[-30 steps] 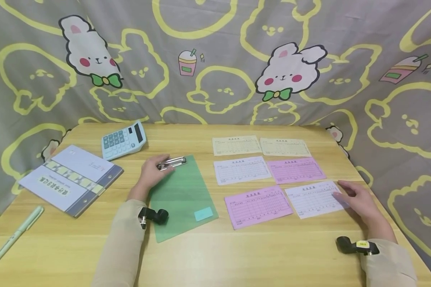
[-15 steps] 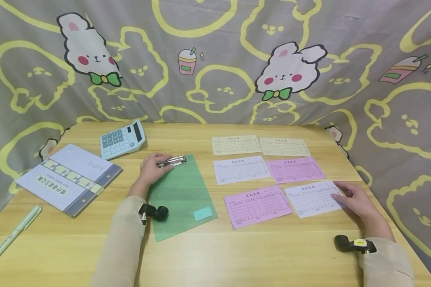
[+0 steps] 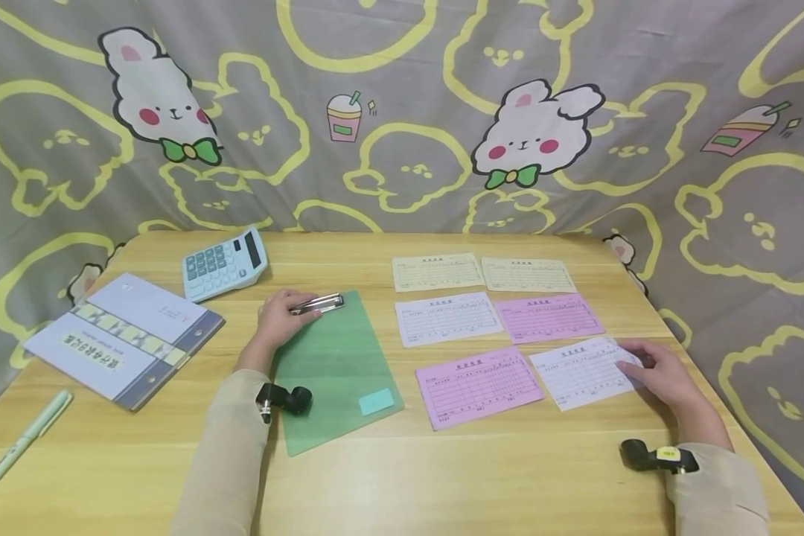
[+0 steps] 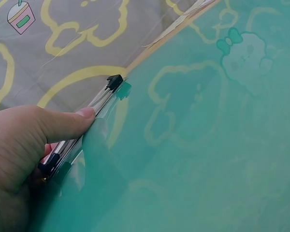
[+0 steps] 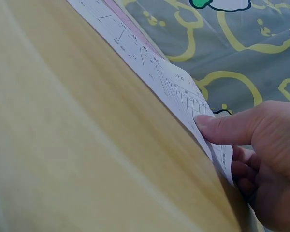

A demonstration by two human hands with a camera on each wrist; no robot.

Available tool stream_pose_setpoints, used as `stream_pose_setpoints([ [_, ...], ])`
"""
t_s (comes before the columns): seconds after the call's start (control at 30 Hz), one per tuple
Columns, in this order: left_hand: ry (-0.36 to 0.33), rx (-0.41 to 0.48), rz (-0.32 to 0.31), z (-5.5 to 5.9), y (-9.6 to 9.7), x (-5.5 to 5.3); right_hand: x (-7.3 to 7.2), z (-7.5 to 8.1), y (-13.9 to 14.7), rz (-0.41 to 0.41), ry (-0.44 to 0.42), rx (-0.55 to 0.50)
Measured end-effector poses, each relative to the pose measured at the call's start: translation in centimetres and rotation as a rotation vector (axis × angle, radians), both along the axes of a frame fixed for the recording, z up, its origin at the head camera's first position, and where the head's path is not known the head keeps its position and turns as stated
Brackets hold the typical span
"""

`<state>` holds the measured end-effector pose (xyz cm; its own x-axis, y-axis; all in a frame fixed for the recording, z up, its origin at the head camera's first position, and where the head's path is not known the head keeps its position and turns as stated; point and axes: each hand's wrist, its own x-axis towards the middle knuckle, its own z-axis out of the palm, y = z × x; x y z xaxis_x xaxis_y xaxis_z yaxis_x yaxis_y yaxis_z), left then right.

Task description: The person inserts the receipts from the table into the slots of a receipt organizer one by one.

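My left hand (image 3: 279,324) grips the metal clip (image 3: 327,303) of a green translucent clipboard (image 3: 338,365). In the left wrist view the thumb lies along that clip; most of the other fingers are hidden. On the right, my right hand (image 3: 659,380) pinches the right edge of a white printed voucher slip (image 3: 572,376). Its thumb sits on top and its fingers curl behind the paper, as the right wrist view shows, where the slip (image 5: 176,92) bends up at that edge. A pink voucher slip (image 3: 476,387) lies just left of the white one.
Further back lie another white slip (image 3: 445,320), a pink slip (image 3: 549,318) and two cream slips (image 3: 435,273). To the left are a blue calculator (image 3: 221,268), a ledger book (image 3: 120,335) and a pale green pen (image 3: 23,450). A patterned curtain (image 3: 402,97) surrounds the table (image 3: 442,484).
My right hand has shifted slightly left onto the white voucher slip, and its right edge now bends up a little. The left hand stays on the clip. The head view has drifted slightly.
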<state>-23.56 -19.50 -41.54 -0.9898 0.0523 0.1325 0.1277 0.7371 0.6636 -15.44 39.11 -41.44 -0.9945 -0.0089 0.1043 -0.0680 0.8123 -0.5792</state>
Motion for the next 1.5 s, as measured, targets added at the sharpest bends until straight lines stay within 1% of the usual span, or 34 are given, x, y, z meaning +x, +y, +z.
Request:
stream_pose_setpoints([
  [0.17,0.007,0.0,-0.009,0.0,-0.1,0.0,0.1,0.2,-0.3,-0.035,-0.035,0.031],
  [0.3,0.012,0.009,-0.002,-0.2,-0.2,0.0,0.2,0.4,-0.3,-0.08,-0.069,0.043],
  [0.37,0.015,0.011,-0.001,-0.2,-0.1,0.0,0.2,0.4,-0.2,-0.096,-0.07,0.036],
  [0.47,0.02,0.013,0.0,-0.2,-0.1,0.1,0.3,0.5,0.1,-0.083,-0.037,0.006],
  [0.6,0.03,0.005,-0.006,-0.2,0.0,0.1,0.7,0.5,0.6,-0.053,0.024,-0.075],
  [0.73,0.037,0.001,-0.016,-0.2,0.0,0.0,1.0,0.7,1.1,-0.068,0.039,-0.13],
  [0.8,0.038,-0.001,-0.018,-0.2,0.0,0.0,1.2,0.9,1.4,-0.059,0.033,-0.178],
  [0.83,0.036,-0.003,-0.017,-0.2,0.0,0.1,1.2,1.0,1.6,-0.054,0.027,-0.185],
  [0.93,0.031,-0.013,-0.015,-0.1,0.0,0.2,1.4,1.4,2.1,-0.029,-0.029,-0.277],
  [1.03,0.023,-0.022,-0.01,0.0,0.1,0.2,1.6,2.1,2.4,-0.008,-0.042,-0.263],
  [1.13,0.024,-0.03,-0.01,0.1,0.1,0.2,1.7,2.9,2.7,0.037,-0.038,-0.307],
  [1.17,0.023,-0.032,-0.009,0.0,0.1,0.2,1.8,3.2,2.7,0.043,-0.04,-0.332],
  [1.23,0.024,-0.028,-0.011,0.0,0.1,0.2,1.7,3.5,2.7,0.057,-0.062,-0.429],
  [1.33,0.025,-0.014,-0.022,-0.1,0.1,0.3,1.1,3.4,2.5,0.077,-0.073,-0.563],
  [1.4,0.022,0.001,-0.025,0.0,0.2,0.3,0.7,3.4,2.0,0.104,-0.065,-0.615],
  [1.5,0.012,0.012,-0.03,0.0,0.3,0.2,0.0,3.8,0.3,0.166,-0.064,-0.699],
])
